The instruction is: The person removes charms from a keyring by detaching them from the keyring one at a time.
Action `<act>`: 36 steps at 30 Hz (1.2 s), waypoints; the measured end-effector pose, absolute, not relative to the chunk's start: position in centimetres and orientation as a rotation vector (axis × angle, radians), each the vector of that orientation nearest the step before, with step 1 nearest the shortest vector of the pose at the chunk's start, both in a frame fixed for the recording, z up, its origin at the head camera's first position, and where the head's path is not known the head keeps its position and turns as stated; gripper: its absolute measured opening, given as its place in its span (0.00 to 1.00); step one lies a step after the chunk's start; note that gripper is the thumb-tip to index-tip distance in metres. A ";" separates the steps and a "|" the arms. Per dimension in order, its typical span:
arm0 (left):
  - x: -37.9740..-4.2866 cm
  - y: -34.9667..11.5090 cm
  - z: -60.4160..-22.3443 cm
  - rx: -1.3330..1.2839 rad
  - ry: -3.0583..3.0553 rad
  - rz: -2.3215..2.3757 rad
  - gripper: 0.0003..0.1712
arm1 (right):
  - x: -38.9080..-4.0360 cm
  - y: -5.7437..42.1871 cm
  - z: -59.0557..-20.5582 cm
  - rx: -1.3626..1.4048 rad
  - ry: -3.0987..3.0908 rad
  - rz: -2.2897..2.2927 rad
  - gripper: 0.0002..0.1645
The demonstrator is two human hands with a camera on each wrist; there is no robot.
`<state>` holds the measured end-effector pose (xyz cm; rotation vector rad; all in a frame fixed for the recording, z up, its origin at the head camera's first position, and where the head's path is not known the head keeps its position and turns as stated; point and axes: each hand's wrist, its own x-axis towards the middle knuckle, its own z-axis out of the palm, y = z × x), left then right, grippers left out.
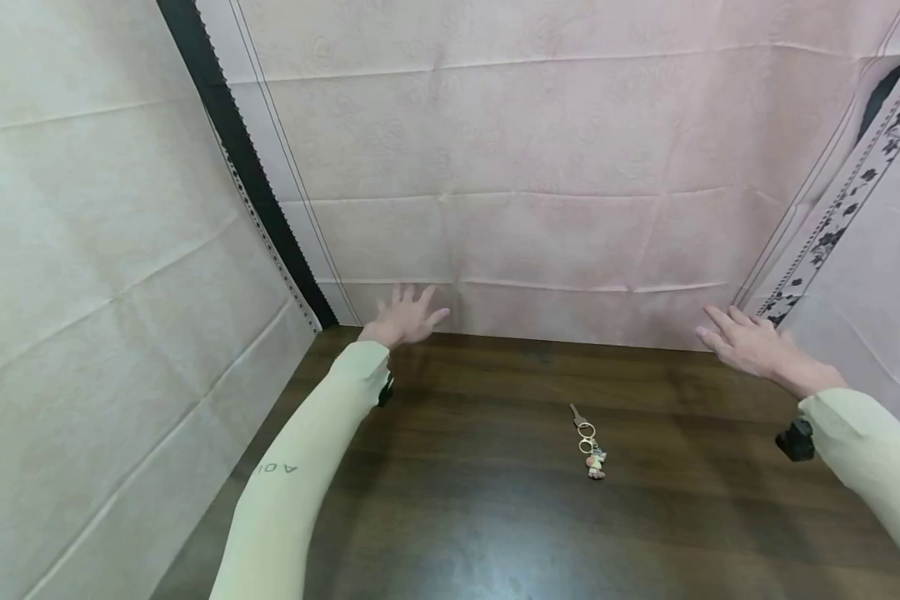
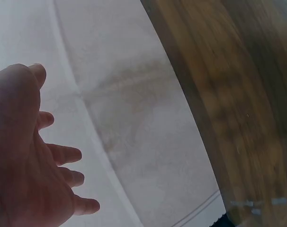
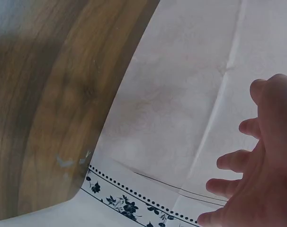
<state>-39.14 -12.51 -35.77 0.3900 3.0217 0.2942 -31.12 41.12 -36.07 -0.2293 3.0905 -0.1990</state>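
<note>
Both the left hand (image 1: 407, 319) and right hand (image 1: 752, 346) are empty, fingers spread; the keychain (image 1: 592, 451) between them lies ungripped, presumably because the tabletop (image 1: 465, 467) supports it.

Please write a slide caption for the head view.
Bare left hand and bare right hand, both open, flank a metal key with golden rings on a brown wooden table.
</note>
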 end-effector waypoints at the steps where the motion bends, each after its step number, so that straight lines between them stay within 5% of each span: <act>1: -39.1 -12.3 -35.8 0.395 3.021 0.292 0.41 | -31.1 41.0 -36.1 -0.243 3.094 -0.201 0.44; 36: -35.9 -3.9 -41.9 0.774 2.940 0.519 0.34 | -28.5 35.9 -40.6 -0.419 3.167 -0.440 0.38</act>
